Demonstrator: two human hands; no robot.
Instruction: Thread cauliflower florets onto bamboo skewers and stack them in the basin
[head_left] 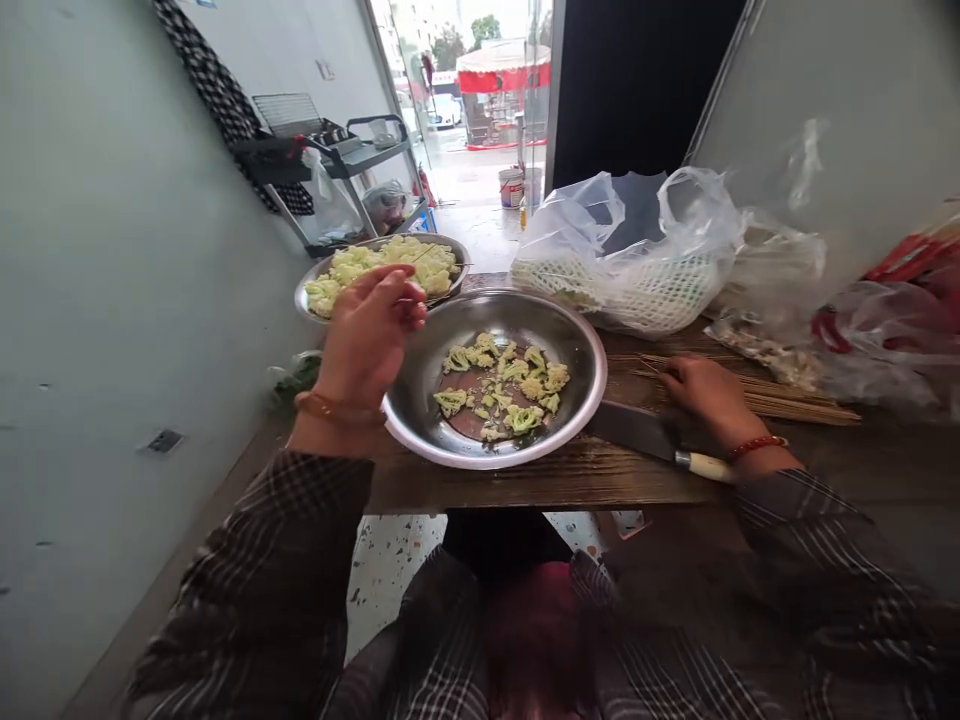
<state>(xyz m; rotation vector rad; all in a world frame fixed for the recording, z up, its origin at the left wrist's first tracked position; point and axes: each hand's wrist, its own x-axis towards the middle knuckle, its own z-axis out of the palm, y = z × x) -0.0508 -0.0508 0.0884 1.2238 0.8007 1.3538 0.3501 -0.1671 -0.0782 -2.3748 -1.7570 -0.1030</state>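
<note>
My left hand (pixel 371 330) is raised over the left rim of a steel bowl (pixel 409 400), its fingers closed in a pinch. Thin stick ends show past its fingertips, looking like bamboo skewers. Inside the bowl lie small cauliflower florets (pixel 525 418) and crumbs. Just behind my left hand, a second bowl (pixel 304 300) is heaped with cauliflower pieces (pixel 405 255). On the right, my right hand (pixel 705 395) rests at the left end of a bundle of bamboo skewers (pixel 795 402), fingers curled and pinching at a skewer tip. A cleaver (pixel 637 430) with a pale wooden handle lies beside that hand.
White plastic bags (pixel 637 260) with foam netting stand behind the bowl on the wooden table (pixel 480 490). More bags (pixel 892 320), some with red contents, sit at the right. A grey cart (pixel 367 155) stands at the left wall, near the open doorway.
</note>
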